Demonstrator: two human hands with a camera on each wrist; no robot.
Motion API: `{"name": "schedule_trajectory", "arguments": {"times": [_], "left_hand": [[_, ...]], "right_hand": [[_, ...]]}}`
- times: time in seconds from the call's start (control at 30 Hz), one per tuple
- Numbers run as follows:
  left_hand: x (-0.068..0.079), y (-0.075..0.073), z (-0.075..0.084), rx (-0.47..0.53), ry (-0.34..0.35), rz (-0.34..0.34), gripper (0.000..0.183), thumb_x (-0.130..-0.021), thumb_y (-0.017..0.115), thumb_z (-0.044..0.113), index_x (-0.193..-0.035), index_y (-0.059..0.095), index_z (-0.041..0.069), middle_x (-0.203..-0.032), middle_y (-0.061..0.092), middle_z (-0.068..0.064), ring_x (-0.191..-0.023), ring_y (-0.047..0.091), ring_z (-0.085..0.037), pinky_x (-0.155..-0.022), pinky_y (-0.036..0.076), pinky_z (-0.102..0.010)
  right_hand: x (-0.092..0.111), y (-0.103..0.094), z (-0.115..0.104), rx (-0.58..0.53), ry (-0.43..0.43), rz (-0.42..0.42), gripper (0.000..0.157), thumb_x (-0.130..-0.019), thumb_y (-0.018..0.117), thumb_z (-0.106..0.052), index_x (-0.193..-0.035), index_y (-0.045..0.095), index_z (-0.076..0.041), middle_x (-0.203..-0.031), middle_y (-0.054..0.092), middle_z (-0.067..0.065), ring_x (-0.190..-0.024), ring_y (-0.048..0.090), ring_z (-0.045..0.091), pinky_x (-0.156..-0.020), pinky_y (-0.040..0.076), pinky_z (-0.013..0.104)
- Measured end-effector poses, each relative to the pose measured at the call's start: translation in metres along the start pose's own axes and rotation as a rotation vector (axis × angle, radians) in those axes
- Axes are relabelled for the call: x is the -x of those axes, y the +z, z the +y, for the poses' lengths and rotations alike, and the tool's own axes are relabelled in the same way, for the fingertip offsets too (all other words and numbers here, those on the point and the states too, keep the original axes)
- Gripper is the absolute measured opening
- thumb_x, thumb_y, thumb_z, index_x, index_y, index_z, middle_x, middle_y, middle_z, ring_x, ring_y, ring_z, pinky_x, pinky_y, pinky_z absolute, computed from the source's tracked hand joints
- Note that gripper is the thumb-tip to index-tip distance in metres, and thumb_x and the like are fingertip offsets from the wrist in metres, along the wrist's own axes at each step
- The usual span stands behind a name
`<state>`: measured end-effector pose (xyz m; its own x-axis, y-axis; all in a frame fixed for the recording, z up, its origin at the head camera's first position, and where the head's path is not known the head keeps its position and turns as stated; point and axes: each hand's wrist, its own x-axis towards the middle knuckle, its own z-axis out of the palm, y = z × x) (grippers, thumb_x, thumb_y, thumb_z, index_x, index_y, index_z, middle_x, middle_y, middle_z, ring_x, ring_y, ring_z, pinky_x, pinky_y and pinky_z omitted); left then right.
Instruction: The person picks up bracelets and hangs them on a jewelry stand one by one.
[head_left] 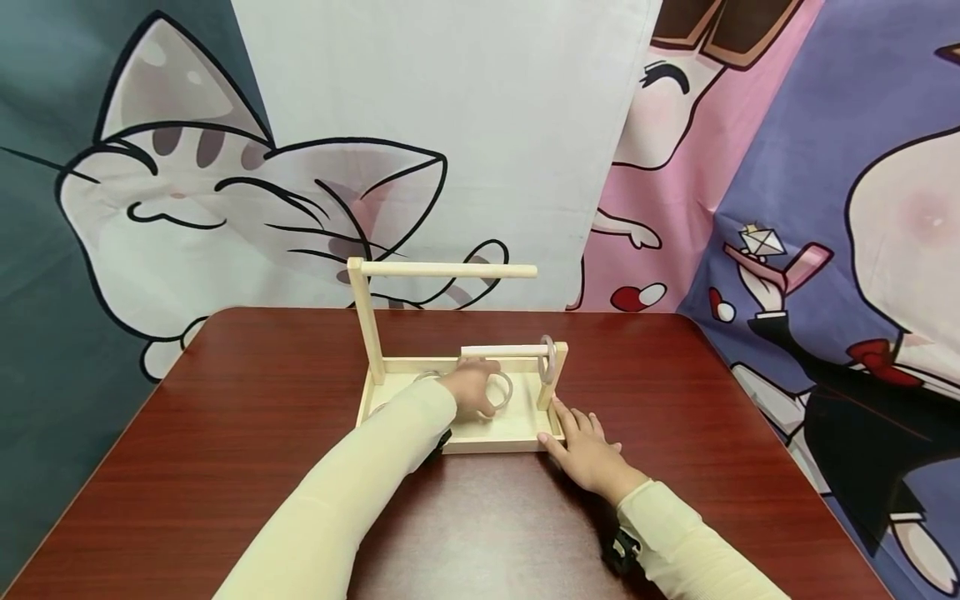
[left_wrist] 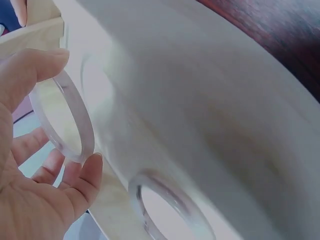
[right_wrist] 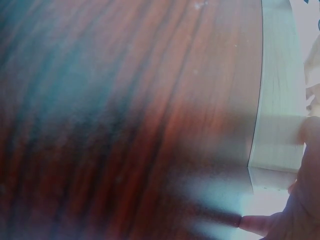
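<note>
A wooden stand has a shallow tray base (head_left: 495, 447), a tall post with a long bar (head_left: 450, 270) at left and a short peg (head_left: 498, 352) at right. My left hand (head_left: 471, 388) is over the tray and pinches a pale translucent bangle (left_wrist: 85, 125) between thumb and fingertips. A second bangle (left_wrist: 177, 199) lies in the tray below that hand. Another bangle (head_left: 551, 360) hangs on the short peg, close to its post. My right hand (head_left: 588, 454) rests at the tray's front right corner, thumb against the front wall (right_wrist: 280, 130) and fingers spread along the side.
The stand sits on a dark red-brown wooden table (head_left: 247, 417). Behind the table hangs a cloth (head_left: 510, 100) printed with cartoon figures. The long bar reaches out above the tray, higher than the short peg.
</note>
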<state>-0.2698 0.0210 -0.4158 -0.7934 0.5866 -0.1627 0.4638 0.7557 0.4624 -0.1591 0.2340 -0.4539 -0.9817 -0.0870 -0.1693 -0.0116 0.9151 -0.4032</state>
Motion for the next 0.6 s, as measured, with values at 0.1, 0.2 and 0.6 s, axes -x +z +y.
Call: {"name": "schedule_trajectory", "arguments": {"times": [0.1,0.2,0.6], "left_hand": [[0.002,0.000,-0.005,0.015,-0.047,0.012,0.066,-0.066,0.085,0.016,-0.125,0.057,0.009,-0.132,0.057,-0.010,-0.122,0.042,-0.036,-0.101,0.036,-0.043],[0.004,-0.001,-0.009,0.045,-0.107,0.026,0.077,-0.067,0.086,0.020,-0.137,0.052,0.013,-0.141,0.051,-0.010,-0.128,0.038,-0.035,-0.099,0.040,-0.048],[0.018,-0.008,-0.021,0.179,-0.095,0.117,0.081,-0.066,0.087,0.015,-0.138,0.053,0.008,-0.126,0.038,-0.019,-0.110,0.039,-0.032,-0.094,0.042,-0.041]], "right_hand": [[0.000,0.000,0.001,0.001,0.001,-0.003,0.074,-0.098,0.039,-0.058,-0.156,0.015,-0.019,-0.150,0.028,0.027,-0.138,0.014,0.056,-0.087,0.015,0.085],[0.000,0.001,0.002,0.002,0.003,-0.005,0.074,-0.098,0.039,-0.058,-0.156,0.015,-0.019,-0.150,0.028,0.027,-0.138,0.014,0.056,-0.087,0.014,0.085],[0.002,-0.001,-0.001,0.009,0.008,-0.019,0.075,-0.098,0.038,-0.059,-0.156,0.015,-0.018,-0.150,0.027,0.028,-0.138,0.013,0.056,-0.087,0.015,0.085]]}}
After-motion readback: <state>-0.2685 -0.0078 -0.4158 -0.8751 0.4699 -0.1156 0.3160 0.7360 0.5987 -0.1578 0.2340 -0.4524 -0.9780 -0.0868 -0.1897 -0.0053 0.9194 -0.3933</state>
